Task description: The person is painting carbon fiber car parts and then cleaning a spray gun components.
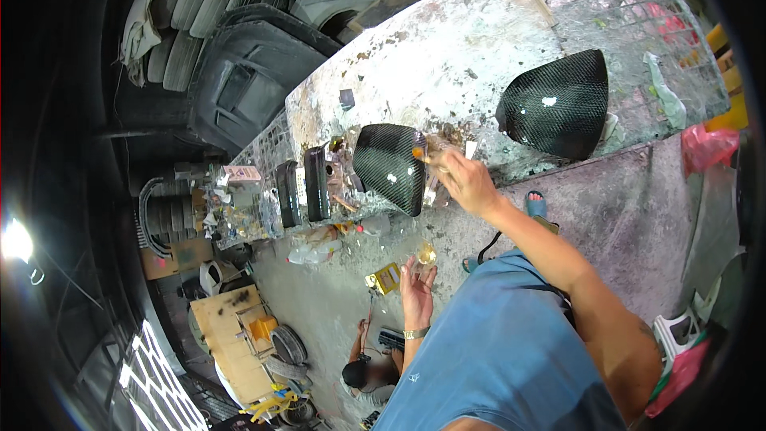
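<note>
My right hand (465, 182) is closed round what looks like a small brush (418, 152) with an amber tip. That tip meets the right edge of a glossy black carbon-weave mirror cover (386, 161) on the worktable (415, 56). Lower down, my left hand (416, 297) holds up a small clear cup (427, 254) with yellowish liquid in it. A second carbon-weave cover (557, 104) sits farther right on the table. Left of the first cover stand two narrow glossy black parts (317, 183).
Tyres (195, 0) and a dark car panel (251, 72) are stacked behind the table. Plastic bottles (315, 250) and a yellow tin (385, 278) stand below its near edge. Another person (371, 375) crouches at lower left. A pink bag (708, 148) hangs at right.
</note>
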{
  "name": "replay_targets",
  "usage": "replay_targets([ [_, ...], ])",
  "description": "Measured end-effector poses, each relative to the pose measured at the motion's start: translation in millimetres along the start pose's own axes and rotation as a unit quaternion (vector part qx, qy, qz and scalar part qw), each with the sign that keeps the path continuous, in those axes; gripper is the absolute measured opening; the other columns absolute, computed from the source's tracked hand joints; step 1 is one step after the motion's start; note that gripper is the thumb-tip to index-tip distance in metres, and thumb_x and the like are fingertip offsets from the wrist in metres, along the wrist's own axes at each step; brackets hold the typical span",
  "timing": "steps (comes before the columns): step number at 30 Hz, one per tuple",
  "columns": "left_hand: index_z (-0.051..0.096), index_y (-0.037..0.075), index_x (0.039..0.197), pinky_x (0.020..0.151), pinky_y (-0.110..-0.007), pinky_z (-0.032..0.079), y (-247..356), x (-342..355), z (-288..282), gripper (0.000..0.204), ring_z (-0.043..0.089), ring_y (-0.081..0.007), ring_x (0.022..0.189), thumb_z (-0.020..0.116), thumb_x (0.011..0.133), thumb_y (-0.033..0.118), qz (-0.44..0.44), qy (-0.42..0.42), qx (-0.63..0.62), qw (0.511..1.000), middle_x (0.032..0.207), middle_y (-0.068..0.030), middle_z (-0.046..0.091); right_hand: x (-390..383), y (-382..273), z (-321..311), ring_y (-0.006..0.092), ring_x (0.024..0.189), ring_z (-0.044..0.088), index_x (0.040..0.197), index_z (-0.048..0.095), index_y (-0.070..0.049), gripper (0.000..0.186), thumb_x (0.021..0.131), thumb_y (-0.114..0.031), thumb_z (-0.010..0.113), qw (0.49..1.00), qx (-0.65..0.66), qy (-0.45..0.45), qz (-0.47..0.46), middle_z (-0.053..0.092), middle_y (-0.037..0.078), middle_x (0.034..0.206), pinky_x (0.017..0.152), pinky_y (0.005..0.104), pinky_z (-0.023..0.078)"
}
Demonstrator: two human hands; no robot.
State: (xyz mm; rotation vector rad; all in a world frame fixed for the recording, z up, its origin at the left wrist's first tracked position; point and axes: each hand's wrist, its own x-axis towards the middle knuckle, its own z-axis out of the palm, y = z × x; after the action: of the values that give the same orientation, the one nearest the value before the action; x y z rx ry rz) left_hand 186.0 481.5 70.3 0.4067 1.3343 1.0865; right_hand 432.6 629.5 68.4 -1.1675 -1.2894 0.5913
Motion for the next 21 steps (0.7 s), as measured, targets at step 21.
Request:
replay_targets([
  [21, 0.045, 0.001, 0.133, 0.106, -0.044, 0.047, 0, -7, 8, 0.053, 0.056, -0.0298, 0.120, 0.055, 0.099, 0.041, 0.010, 0.018, -0.004, 1.000, 0.130, -0.0171, 0.052, 69, 33, -5, 0.0182, 0.061, 0.058, 0.098, 0.058, -0.001, 0.013, 0.093, -0.012, 0.063, 0.991, 0.029, 0.096, 0.086, 0.066, 0.011, 0.077, 0.058, 0.0319, 0.045],
])
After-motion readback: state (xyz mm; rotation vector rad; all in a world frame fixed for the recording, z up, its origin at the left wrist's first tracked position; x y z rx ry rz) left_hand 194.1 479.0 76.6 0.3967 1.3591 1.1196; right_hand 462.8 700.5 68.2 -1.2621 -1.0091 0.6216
